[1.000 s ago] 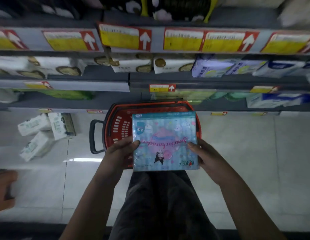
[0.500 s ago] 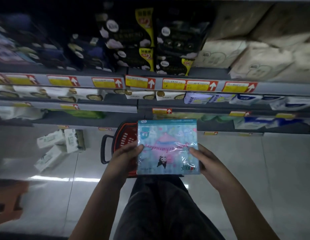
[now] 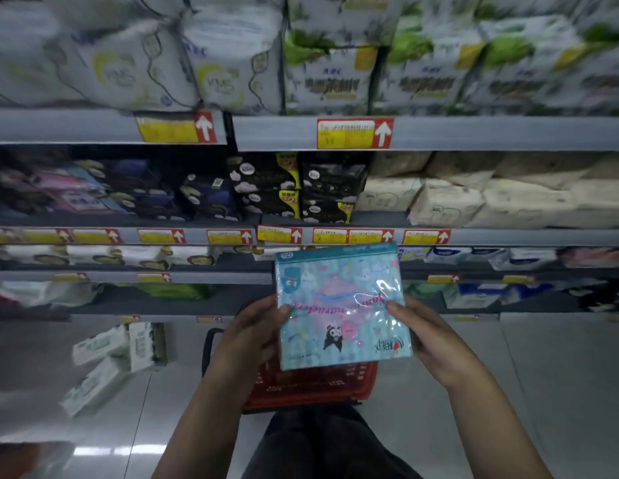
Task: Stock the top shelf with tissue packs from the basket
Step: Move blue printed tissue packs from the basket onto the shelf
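Our left hand (image 3: 253, 326) and right hand (image 3: 426, 335) each grip a side edge of the blue tissue pack (image 3: 339, 305), thumbs on its face, above the red basket (image 3: 311, 387) on the floor, facing stocked shelves (image 3: 491, 133).

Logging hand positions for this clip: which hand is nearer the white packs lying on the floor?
Left. The left hand grips the left edge of the blue tissue pack, toward the white packs; the right hand grips the opposite edge, farther from them.
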Tool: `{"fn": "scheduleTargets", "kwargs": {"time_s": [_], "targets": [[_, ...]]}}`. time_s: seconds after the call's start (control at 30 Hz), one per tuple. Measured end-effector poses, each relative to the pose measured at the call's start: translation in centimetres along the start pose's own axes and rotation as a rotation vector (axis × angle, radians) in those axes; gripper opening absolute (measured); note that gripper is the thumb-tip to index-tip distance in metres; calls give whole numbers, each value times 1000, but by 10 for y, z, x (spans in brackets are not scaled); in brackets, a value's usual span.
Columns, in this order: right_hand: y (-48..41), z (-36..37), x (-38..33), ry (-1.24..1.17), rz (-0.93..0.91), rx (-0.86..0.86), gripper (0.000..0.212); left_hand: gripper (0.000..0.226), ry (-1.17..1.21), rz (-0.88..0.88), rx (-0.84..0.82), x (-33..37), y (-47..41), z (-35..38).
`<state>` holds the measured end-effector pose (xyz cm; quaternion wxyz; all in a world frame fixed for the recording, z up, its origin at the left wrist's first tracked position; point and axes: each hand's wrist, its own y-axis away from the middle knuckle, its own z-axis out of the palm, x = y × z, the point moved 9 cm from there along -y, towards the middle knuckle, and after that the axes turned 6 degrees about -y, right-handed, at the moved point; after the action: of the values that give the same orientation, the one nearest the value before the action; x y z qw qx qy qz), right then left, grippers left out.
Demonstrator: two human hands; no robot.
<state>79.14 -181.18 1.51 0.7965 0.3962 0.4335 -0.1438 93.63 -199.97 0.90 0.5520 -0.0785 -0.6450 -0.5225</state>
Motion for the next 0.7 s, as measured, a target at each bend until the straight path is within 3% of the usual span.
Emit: {"fn": "scheduleTargets", "kwargs": {"time_s": [0.1, 0.3, 0.43, 0.53, 0.6, 0.7], "targets": [[5, -1, -25, -11, -61, 33, 58, 44, -23, 41, -15, 18, 1, 10], [17, 2, -62, 5, -142, 87, 80, 48, -103, 116, -88, 65, 9, 26], [26, 6, -91, 57, -199, 118, 41, 50, -138, 164, -145, 92, 19, 39], [31, 7, -114, 59, -275, 104, 33, 38, -162, 229, -158, 110, 25, 48], [35, 9, -124, 21, -304, 99, 14, 31, -152, 259, -155, 121, 28, 52], [36, 10, -131, 8, -320, 85, 16, 26, -167, 312, -191, 135, 31, 57]]}}
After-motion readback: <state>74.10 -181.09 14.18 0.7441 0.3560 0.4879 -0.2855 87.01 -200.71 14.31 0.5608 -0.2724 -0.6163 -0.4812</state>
